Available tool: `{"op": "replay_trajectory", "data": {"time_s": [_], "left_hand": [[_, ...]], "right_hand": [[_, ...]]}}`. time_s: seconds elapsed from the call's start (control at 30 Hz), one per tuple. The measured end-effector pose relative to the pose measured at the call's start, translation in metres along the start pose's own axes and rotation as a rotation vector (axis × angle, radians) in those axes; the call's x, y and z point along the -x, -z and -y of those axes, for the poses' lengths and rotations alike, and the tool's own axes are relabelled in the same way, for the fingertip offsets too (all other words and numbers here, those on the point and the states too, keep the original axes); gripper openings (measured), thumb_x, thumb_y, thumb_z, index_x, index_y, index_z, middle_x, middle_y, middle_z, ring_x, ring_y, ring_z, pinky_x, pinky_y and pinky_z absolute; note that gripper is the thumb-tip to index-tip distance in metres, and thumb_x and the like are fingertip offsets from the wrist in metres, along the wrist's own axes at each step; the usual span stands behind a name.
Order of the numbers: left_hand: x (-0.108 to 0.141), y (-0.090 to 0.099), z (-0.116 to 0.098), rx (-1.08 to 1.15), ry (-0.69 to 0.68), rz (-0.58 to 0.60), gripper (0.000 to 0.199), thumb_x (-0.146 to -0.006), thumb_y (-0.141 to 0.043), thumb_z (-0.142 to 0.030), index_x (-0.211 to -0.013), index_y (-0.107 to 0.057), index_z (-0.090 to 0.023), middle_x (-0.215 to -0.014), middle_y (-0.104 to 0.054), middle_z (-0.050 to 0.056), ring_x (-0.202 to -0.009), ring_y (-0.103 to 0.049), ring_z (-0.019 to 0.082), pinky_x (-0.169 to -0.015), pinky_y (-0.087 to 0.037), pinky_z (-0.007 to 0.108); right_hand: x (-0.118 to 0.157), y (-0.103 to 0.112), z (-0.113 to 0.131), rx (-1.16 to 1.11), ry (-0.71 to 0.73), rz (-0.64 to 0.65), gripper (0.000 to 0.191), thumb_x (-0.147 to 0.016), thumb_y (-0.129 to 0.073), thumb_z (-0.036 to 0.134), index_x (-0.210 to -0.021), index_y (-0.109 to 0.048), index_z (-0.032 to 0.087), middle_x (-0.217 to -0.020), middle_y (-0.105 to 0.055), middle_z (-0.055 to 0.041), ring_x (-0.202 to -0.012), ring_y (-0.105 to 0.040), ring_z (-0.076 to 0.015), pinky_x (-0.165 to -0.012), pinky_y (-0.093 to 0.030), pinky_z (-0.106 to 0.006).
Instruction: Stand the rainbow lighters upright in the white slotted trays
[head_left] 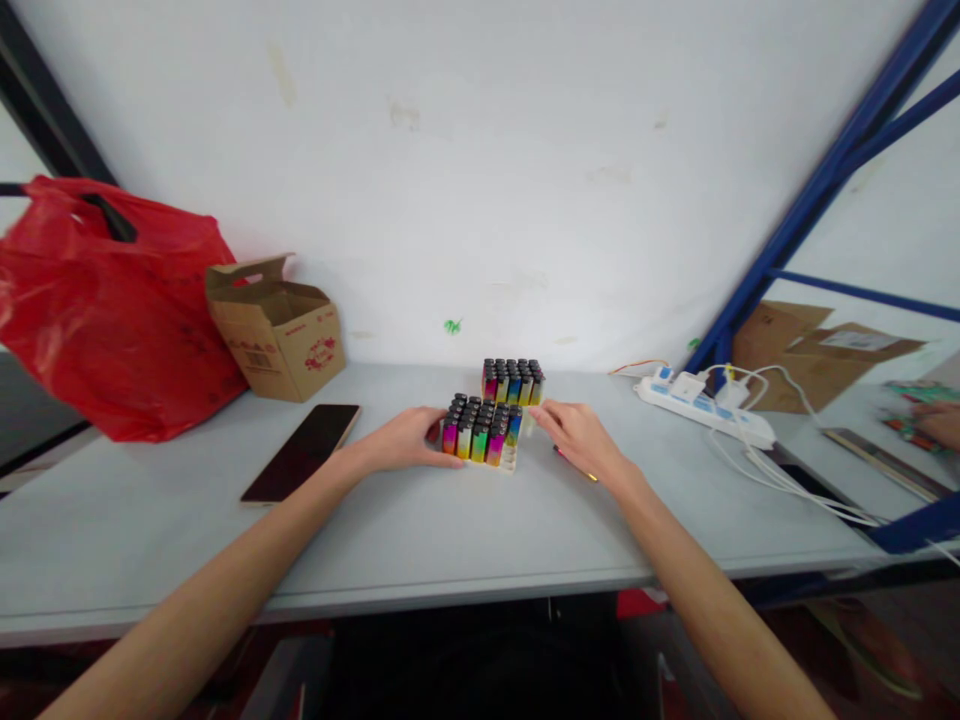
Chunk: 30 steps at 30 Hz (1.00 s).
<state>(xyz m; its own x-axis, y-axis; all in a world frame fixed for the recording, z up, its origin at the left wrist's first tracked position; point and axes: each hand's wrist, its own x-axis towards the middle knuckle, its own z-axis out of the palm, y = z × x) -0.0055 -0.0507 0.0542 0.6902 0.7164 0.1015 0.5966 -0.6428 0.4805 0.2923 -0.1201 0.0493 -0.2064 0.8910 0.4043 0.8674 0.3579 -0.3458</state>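
Two groups of disposable lighters with black tops and bright, multicoloured bodies stand upright on the table. The front lighters (480,430) sit in a white holder tray (508,464), with some bare slots at its right front corner. My left hand (409,438) grips the left side of this group, thumb along the front and fingers behind. My right hand (576,432) is closed just right of the trays, fingertips near the rear lighters (513,380); what they pinch, if anything, I cannot make out. Beneath that hand lies a slim pink-and-gold object (591,477), partly hidden.
A dark phone or tablet (304,452), an open cardboard box (277,335) and a red plastic bag (127,310) are on the left. On the right, a white power strip (705,410) trails cables. Another person's hand (937,422) shows beyond the blue frame (795,210).
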Motion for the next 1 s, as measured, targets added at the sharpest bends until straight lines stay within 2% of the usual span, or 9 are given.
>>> {"op": "replay_trajectory", "data": {"time_s": [0.1,0.2,0.3,0.4,0.53,0.63,0.8,0.93,1.0], "left_hand": [[0.000,0.000,0.000,-0.006,0.010,-0.006,0.065,-0.064,-0.074,-0.072,-0.101,-0.069,-0.020,-0.096,-0.073,0.007,-0.085,-0.065,0.027,-0.074,-0.048,0.033],[0.000,0.000,0.000,0.008,0.009,-0.003,0.066,-0.064,-0.074,-0.072,-0.104,-0.068,-0.020,-0.098,-0.073,0.007,-0.085,-0.065,0.027,-0.074,-0.048,0.033],[0.000,0.000,0.000,-0.003,-0.002,0.002,0.065,-0.066,-0.073,-0.072,-0.102,-0.068,-0.019,-0.097,-0.073,0.007,-0.084,-0.065,0.027,-0.075,-0.048,0.033],[0.000,-0.001,0.000,-0.012,0.000,0.003,0.061,-0.066,-0.073,-0.071,-0.099,-0.068,-0.020,-0.094,-0.073,0.006,-0.082,-0.065,0.026,-0.073,-0.047,0.033],[0.000,-0.001,-0.001,-0.015,0.009,0.001,0.060,-0.066,-0.073,-0.071,-0.096,-0.068,-0.020,-0.092,-0.073,0.006,-0.081,-0.065,0.026,-0.071,-0.047,0.032],[0.000,-0.001,0.000,-0.024,0.003,-0.004,0.060,-0.066,-0.074,-0.071,-0.096,-0.067,-0.019,-0.091,-0.072,0.006,-0.080,-0.065,0.026,-0.070,-0.046,0.032],[0.000,-0.001,0.001,-0.004,-0.026,0.003,0.060,-0.068,-0.073,-0.070,-0.100,-0.067,-0.020,-0.096,-0.073,0.005,-0.083,-0.066,0.026,-0.073,-0.047,0.032],[0.000,0.000,0.000,-0.009,-0.017,-0.001,0.061,-0.067,-0.073,-0.071,-0.099,-0.067,-0.019,-0.095,-0.073,0.006,-0.082,-0.066,0.026,-0.072,-0.047,0.032],[0.000,0.000,0.000,-0.001,-0.014,0.002,0.061,-0.066,-0.073,-0.072,-0.098,-0.067,-0.019,-0.096,-0.074,0.006,-0.082,-0.066,0.026,-0.072,-0.047,0.032]], "right_hand": [[0.004,0.018,-0.024,0.013,-0.110,-0.013,0.044,-0.104,-0.039,0.051,-0.086,-0.066,0.021,-0.073,-0.069,-0.0054,-0.067,-0.061,-0.0199,-0.064,-0.036,-0.030],[0.013,0.036,-0.043,0.061,-0.184,0.115,0.032,-0.097,-0.056,0.048,-0.087,-0.071,0.020,-0.078,-0.073,-0.0080,-0.073,-0.065,-0.0219,-0.067,-0.040,-0.030],[0.025,0.047,-0.049,0.008,-0.181,0.233,0.030,-0.091,-0.065,0.050,-0.088,-0.072,0.021,-0.085,-0.075,-0.0090,-0.078,-0.067,-0.0235,-0.069,-0.044,-0.031],[0.032,0.042,-0.045,-0.054,-0.134,0.292,0.033,-0.089,-0.066,0.053,-0.090,-0.072,0.021,-0.087,-0.075,-0.0088,-0.079,-0.067,-0.0235,-0.072,-0.047,-0.032],[0.031,0.020,-0.042,0.017,-0.090,0.216,0.021,-0.086,-0.071,0.040,-0.091,-0.072,0.020,-0.091,-0.072,-0.0093,-0.084,-0.065,-0.0228,-0.078,-0.047,-0.032],[0.025,0.011,-0.039,0.013,-0.100,0.186,0.013,-0.082,-0.072,0.031,-0.088,-0.072,0.020,-0.083,-0.071,-0.0071,-0.076,-0.062,-0.0209,-0.073,-0.046,-0.031],[0.011,0.015,-0.026,-0.248,-0.105,0.107,0.031,-0.091,-0.062,0.047,-0.076,-0.068,0.020,-0.073,-0.069,-0.0034,-0.069,-0.062,-0.0203,-0.069,-0.047,-0.032],[-0.001,0.016,-0.008,-0.675,-0.147,0.101,0.037,-0.090,-0.059,0.059,-0.090,-0.060,0.021,-0.078,-0.067,-0.0017,-0.062,-0.062,-0.0160,-0.059,-0.049,-0.029],[-0.008,0.012,0.001,-0.818,-0.178,0.113,0.040,-0.089,-0.058,0.063,-0.097,-0.054,0.024,-0.075,-0.063,0.0017,-0.051,-0.053,-0.0115,-0.050,-0.044,-0.025]]}}
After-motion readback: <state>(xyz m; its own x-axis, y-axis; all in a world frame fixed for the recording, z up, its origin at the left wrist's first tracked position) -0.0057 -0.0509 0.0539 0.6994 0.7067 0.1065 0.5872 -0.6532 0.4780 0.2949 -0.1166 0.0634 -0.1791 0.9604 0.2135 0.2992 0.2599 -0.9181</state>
